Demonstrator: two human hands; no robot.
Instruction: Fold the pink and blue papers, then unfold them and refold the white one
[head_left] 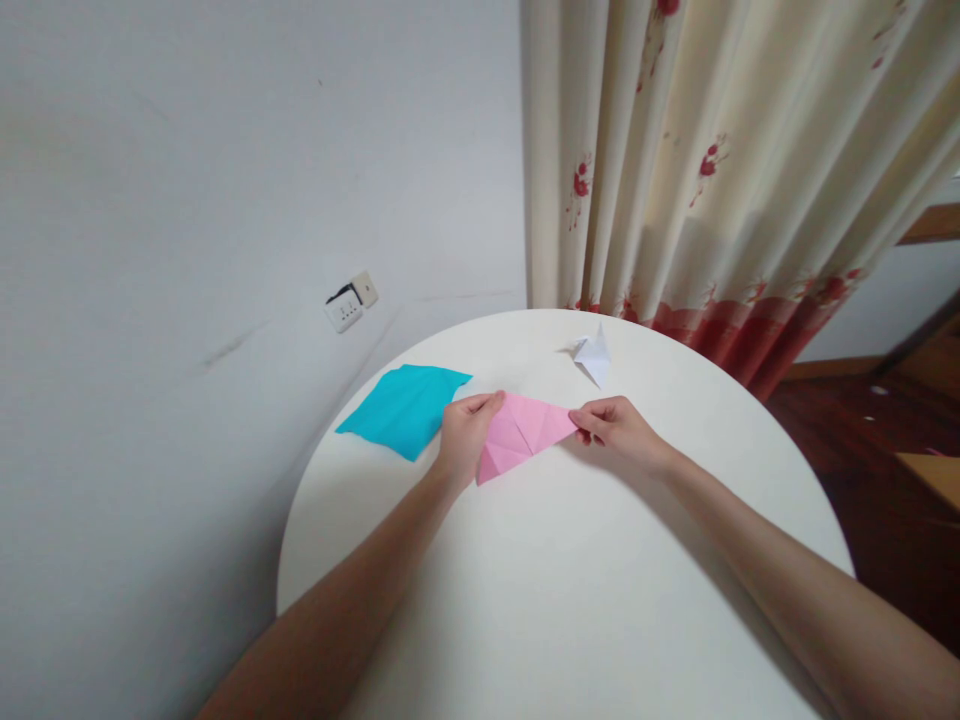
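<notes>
The pink sheet of origami paper point(521, 432), folded into a creased triangle, lies near the middle of the round white table point(570, 600), and we hold it between both hands. Our left hand point(465, 435) covers its left end: the fingers are curled down over the paper's upper left edge, with the thumb pointing along the top of it, so the hand is closed in a pinch on that end of the sheet. Our right hand point(619, 428) meets the sharp right corner of the triangle, where the thumb and forefinger are drawn together and nip the tip of the paper, the other fingers tucked loosely beneath. The sheet seems to rest on or just above the table top; we cannot tell which. Just to the left of the left hand lies a flat turquoise sheet of paper point(405, 408), close to the table's edge. Farther back, near the rim, stands a small white folded paper figure point(594, 355). Behind the table hangs a cream curtain with red flowers point(712, 170).
</notes>
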